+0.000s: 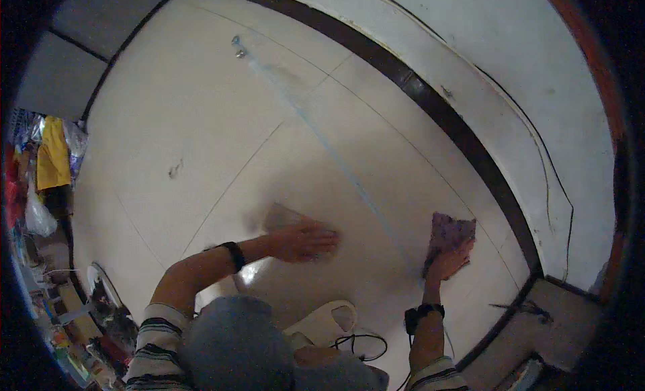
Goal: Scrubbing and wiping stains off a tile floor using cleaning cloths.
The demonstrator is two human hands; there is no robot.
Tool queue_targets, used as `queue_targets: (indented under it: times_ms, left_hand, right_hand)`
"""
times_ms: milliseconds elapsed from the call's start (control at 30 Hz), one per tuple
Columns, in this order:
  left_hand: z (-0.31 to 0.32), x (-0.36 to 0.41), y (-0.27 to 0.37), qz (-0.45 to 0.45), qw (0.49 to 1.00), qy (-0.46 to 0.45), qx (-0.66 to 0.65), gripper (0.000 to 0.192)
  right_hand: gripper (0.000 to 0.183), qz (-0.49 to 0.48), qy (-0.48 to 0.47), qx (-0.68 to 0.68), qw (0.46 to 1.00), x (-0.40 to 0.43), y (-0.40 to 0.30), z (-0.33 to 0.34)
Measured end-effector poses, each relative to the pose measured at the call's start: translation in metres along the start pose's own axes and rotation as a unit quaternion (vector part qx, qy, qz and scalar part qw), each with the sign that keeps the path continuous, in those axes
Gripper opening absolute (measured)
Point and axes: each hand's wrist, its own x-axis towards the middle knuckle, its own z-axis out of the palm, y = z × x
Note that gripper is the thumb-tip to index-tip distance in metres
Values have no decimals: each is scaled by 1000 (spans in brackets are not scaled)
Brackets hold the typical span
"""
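Note:
My right hand holds a dark purple patterned cloth against the pale tiled floor. The cloth spreads out past the fingers, away from me. Blurred and stretched flat, my left hand is low over the floor, nearer the middle. Just beyond its fingers shows a brownish, see-through-looking patch; whether it is a sheet, a cloth or blur cannot be made out. A pale bluish line runs across the tiles between the hands towards two small shiny objects.
A dark skirting curves along the wall, where a thin cable runs. Plastic bags and a yellow cloth crowd the left edge. Close to my legs lie a cream object with a handle-like opening and a looped black cord.

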Motion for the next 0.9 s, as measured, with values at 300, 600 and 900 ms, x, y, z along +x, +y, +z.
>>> queue_targets:
  times_ms: [300,600,900]
  left_hand:
    - [32,170,42,117,987,106,18,70]
    - [-30,197,-57,-182,948,262,11,62]
    - [-92,97,-112,-412,853,298,118,67]
  right_hand:
    - [66,13,-92,252,963,-9,36,-2]
    - [62,114,-95,-4,989,-46,22,-2]
    - [58,112,-89,-38,989,-44,21,-1]
